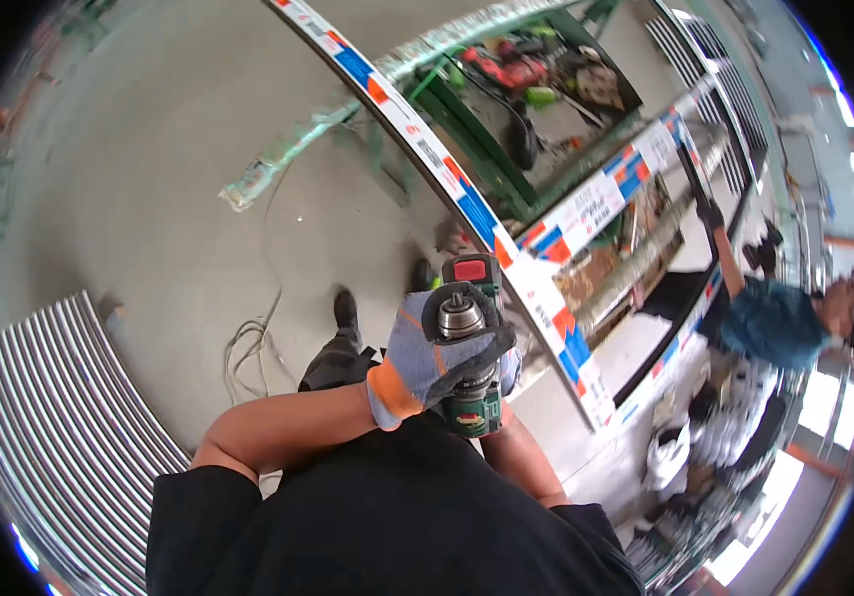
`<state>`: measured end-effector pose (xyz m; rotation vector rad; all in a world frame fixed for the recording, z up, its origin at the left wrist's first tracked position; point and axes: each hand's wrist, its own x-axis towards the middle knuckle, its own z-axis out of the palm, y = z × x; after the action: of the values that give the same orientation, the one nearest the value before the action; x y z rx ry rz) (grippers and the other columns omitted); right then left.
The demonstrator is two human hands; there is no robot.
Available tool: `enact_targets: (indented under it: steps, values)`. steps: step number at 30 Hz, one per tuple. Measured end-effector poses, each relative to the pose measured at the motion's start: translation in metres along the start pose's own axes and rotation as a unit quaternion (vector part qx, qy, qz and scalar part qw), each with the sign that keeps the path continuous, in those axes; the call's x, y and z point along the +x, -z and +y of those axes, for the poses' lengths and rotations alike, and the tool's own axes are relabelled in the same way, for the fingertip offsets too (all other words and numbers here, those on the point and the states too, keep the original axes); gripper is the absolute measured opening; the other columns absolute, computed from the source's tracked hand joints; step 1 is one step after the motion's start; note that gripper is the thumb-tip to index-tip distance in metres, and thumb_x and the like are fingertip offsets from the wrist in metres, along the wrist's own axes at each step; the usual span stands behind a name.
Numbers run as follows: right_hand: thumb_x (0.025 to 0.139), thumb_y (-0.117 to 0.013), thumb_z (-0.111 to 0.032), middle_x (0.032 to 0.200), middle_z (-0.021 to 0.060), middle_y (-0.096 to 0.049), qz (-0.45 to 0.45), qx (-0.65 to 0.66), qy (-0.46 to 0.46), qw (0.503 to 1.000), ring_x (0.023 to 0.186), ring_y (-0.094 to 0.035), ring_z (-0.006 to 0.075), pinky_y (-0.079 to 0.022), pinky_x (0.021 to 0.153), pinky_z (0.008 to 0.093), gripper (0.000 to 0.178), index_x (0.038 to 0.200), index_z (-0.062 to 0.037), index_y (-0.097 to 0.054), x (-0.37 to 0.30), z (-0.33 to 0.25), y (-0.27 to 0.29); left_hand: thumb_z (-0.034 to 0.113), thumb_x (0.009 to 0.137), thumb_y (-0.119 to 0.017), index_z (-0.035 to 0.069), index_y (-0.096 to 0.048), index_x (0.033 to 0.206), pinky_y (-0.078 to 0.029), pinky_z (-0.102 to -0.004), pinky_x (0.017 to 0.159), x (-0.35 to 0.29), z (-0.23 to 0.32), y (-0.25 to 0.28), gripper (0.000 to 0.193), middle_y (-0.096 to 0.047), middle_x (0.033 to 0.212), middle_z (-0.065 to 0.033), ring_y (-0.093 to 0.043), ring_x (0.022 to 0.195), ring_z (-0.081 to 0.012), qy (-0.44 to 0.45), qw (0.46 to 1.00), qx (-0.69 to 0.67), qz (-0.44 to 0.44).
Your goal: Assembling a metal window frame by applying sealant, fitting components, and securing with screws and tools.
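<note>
In front of my chest is a cordless drill (470,419) with a dark green body, its metal chuck (461,316) facing up toward me. A battery block with a red patch (469,270) shows beyond the chuck. My left hand (422,353), in a grey glove with an orange cuff and dark palm, curls its fingers and thumb around the chuck. Behind the drill, only a sliver of my right hand (512,370) shows, gloved in grey; its fingers are hidden. Just past the drill runs a long frame bar (437,164) covered in white, blue and orange film.
A second film-covered bar (601,204) joins the first. Beyond lies a green bin (466,129) of tools on a stand. A co-worker (775,320) at right holds a dark strip. Metal profiles (69,427) are stacked at left; a cable (248,343) lies coiled on the floor.
</note>
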<state>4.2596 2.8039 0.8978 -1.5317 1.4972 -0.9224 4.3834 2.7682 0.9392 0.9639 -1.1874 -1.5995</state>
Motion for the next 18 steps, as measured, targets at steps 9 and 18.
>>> enact_targets:
  steps: [9, 18]
  values:
    - [0.075, -0.074, -0.024, 0.106, 0.0075, -0.065, 0.122, 0.022, -0.068, 0.990, 0.095, -0.064, 0.0268, -0.052, 0.082, 0.0345, 0.053, 0.122, -0.0094, -0.057, -0.127, 0.022, 0.012, 0.018, 0.082, -0.069, 0.002, -0.064, 0.091, -0.051, -0.0313, 0.075, -0.056, -0.007, -0.039, 0.020, -0.068, 0.086, -0.0077, -0.064, 0.081, -0.0161, 0.087, 0.975, -0.071, -0.194]
    - [0.079, -0.069, -0.025, 0.104, 0.0077, -0.066, 0.360, -0.155, -0.030, 0.920, 0.092, -0.065, 0.0254, -0.052, 0.078, 0.0348, 0.044, 0.119, -0.0091, -0.060, -0.243, 0.011, 0.054, 0.011, 0.078, -0.072, 0.002, -0.062, 0.088, -0.051, -0.0317, 0.075, -0.118, -0.020, -0.164, 0.017, -0.066, 0.084, -0.0060, -0.062, 0.080, -0.0158, 0.136, 0.896, -0.096, -0.413]
